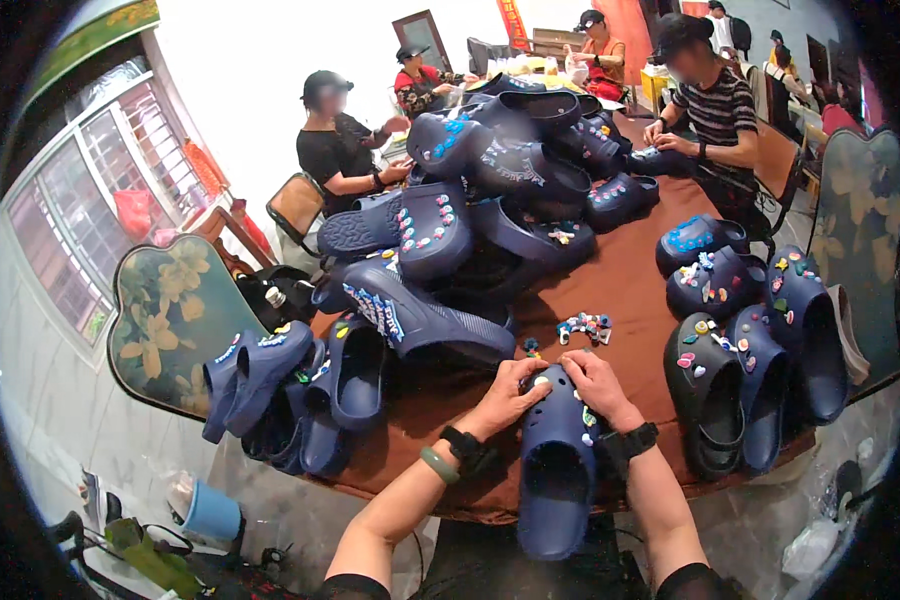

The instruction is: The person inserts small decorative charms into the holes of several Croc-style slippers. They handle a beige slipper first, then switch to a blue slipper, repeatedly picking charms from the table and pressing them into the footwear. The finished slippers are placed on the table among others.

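A navy blue clog (555, 440) with holes in its upper lies at the table's front edge, toe away from me and heel toward my body. My left hand (510, 395) is closed on the left of its toe, the thumb by a round whitish charm (542, 383). On the toe's right side my right hand (600, 388) is closed too, its fingers bent over the front. A few small coloured charms (588, 425) sit on the clog's right side by my right wrist. Just beyond my hands lies a little heap of loose colourful charms (584, 328). My fingertips are partly hidden.
A tall pile of navy clogs (450, 235) fills the middle of the brown-covered table (610, 285). More decorated clogs stand at the left (270, 385) and right edges (760, 385). Several people sit around the table. A blue bin (213, 512) is on the floor at left.
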The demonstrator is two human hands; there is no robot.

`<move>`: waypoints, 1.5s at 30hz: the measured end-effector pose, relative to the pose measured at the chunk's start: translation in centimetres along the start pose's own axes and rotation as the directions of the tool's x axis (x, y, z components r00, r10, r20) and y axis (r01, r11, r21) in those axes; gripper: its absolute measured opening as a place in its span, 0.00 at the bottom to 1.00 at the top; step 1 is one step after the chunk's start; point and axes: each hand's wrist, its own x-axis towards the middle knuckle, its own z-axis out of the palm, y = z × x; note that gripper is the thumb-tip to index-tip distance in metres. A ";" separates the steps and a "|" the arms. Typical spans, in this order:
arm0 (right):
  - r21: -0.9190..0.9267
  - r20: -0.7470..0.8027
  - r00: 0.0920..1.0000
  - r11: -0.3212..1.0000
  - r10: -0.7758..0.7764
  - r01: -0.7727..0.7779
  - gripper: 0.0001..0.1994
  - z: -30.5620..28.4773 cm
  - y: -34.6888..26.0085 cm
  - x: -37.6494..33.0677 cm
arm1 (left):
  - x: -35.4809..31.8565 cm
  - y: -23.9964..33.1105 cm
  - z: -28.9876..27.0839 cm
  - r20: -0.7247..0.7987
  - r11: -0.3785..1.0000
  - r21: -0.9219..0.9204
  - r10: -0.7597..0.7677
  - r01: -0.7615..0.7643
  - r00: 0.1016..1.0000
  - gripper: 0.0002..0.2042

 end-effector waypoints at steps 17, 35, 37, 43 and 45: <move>0.007 0.033 0.996 0.997 0.081 -0.082 0.12 -0.2 1.3 0.0 | 2.2 0.0 -0.2 0.114 0.874 0.376 0.285 -0.307 0.952 0.07; -0.292 -0.325 0.929 0.953 -0.175 0.077 0.07 0.6 2.6 0.6 | 4.1 -1.2 1.1 0.064 0.974 0.219 -0.068 0.053 0.996 0.09; -0.360 -0.290 0.945 0.932 -0.150 0.038 0.07 0.6 3.2 0.6 | 4.9 -1.8 1.0 0.145 0.958 0.276 -0.119 0.076 0.982 0.10; -0.420 -0.228 0.970 0.908 -0.090 -0.015 0.09 0.5 3.7 0.4 | 6.8 -1.9 0.7 0.252 0.955 0.295 -0.111 0.033 0.961 0.16; -0.412 -0.266 0.955 0.911 -0.129 0.008 0.09 0.6 3.8 0.5 | 5.8 -1.1 1.1 0.162 0.911 0.389 0.078 -0.136 0.984 0.19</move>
